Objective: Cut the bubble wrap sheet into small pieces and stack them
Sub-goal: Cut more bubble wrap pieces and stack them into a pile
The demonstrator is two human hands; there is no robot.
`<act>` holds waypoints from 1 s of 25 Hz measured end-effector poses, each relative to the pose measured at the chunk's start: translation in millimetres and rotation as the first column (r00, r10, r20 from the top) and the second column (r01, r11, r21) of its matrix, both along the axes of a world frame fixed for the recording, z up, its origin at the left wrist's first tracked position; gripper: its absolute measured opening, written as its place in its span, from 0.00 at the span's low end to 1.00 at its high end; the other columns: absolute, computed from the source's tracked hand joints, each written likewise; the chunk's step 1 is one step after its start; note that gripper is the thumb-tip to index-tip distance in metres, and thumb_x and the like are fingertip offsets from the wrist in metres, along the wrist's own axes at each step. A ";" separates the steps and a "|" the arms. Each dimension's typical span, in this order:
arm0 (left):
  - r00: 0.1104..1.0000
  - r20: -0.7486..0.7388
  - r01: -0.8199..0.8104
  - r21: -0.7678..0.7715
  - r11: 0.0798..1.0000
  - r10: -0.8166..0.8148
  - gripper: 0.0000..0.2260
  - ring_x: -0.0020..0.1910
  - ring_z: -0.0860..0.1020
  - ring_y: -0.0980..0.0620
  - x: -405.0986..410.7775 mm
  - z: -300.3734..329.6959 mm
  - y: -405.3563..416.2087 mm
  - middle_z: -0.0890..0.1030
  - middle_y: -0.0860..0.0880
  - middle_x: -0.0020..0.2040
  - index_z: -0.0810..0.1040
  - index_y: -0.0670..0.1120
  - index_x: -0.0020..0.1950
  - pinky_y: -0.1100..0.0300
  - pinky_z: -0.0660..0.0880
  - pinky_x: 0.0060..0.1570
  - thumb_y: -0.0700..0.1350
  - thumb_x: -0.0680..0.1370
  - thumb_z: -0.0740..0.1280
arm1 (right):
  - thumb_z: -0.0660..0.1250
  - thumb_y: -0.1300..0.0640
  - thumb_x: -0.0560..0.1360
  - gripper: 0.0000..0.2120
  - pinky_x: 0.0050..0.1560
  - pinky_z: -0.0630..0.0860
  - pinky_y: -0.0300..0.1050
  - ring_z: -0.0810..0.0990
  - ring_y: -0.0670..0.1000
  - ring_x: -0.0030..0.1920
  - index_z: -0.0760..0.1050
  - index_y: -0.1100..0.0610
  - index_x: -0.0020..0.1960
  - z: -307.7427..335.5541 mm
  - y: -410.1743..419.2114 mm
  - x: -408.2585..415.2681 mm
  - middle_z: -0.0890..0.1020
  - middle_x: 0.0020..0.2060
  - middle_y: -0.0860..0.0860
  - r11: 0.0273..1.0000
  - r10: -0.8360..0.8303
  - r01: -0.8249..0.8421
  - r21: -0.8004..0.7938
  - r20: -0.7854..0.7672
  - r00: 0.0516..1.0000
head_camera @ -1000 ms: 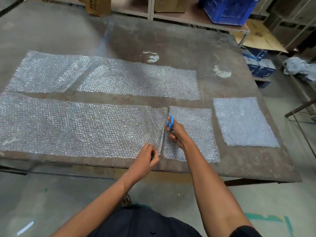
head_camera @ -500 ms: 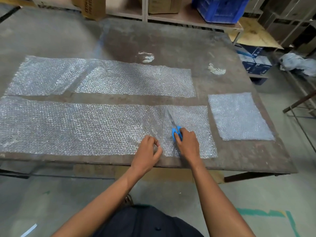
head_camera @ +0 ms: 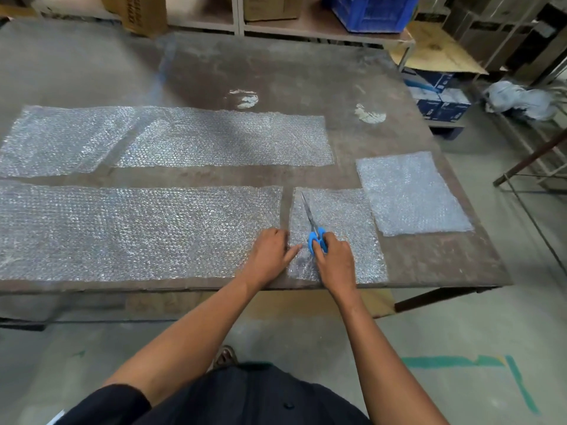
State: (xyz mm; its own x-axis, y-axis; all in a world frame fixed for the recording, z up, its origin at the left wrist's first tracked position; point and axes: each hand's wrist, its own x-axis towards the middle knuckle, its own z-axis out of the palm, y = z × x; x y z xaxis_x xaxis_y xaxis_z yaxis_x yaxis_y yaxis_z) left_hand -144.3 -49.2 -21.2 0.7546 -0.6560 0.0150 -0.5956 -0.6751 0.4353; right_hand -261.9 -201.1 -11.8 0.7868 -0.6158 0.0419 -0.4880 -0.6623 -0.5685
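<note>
A long bubble wrap strip (head_camera: 132,231) lies along the table's near edge. Just right of it, across a narrow gap, lies a small cut piece (head_camera: 343,222). My right hand (head_camera: 334,262) grips the blue-handled scissors (head_camera: 314,231), whose blades are closed and lie flat on that piece, pointing away from me. My left hand (head_camera: 271,256) rests on the right end of the long strip, its fingers reaching over to the cut piece. Another strip (head_camera: 190,139) lies farther back. A separate stack of small pieces (head_camera: 411,193) sits at the right.
The worn brown table (head_camera: 306,81) ends at its right edge near the stack. Behind it stand shelves with cardboard boxes (head_camera: 138,12) and a blue crate (head_camera: 368,12). Dark blue boxes (head_camera: 435,93) and a metal frame (head_camera: 527,167) stand right of the table.
The cut went through and the small piece now lies apart from the long strip. My right hand drew the scissors back and laid them flat; my left hand let go of its pinch.
</note>
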 end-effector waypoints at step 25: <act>0.362 -0.930 -0.590 -0.282 0.757 -0.063 0.42 0.81 0.61 0.44 72.3 58.5 124.4 0.53 0.46 0.86 0.44 0.51 0.87 0.51 0.59 0.78 0.33 0.81 0.65 | 0.54 0.39 0.85 0.18 0.70 0.59 0.71 0.80 0.51 0.66 0.75 0.47 0.64 41.2 166.2 62.3 0.82 0.55 0.44 0.997 0.074 -0.066 -0.047 0.207 0.975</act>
